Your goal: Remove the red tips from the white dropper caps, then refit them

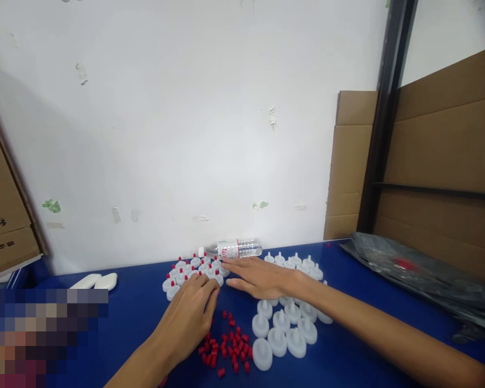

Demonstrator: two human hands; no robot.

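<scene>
Red-tipped white lids (180,278) stand clustered at the lower centre of the frame. The left hand (192,308), fingers bent, reaches over their near edge; whether it grips anything is hidden. The right hand (261,277) extends from the lower right above bare white lids (282,320), palm down, fingers outstretched beside the cluster. Loose red caps (234,343) lie lower down on the blue tabletop (139,310). Behind, a clear bottle (228,249) lies sideways, contents unclear. A dark plastic bag (432,293), right, shows something red.
</scene>
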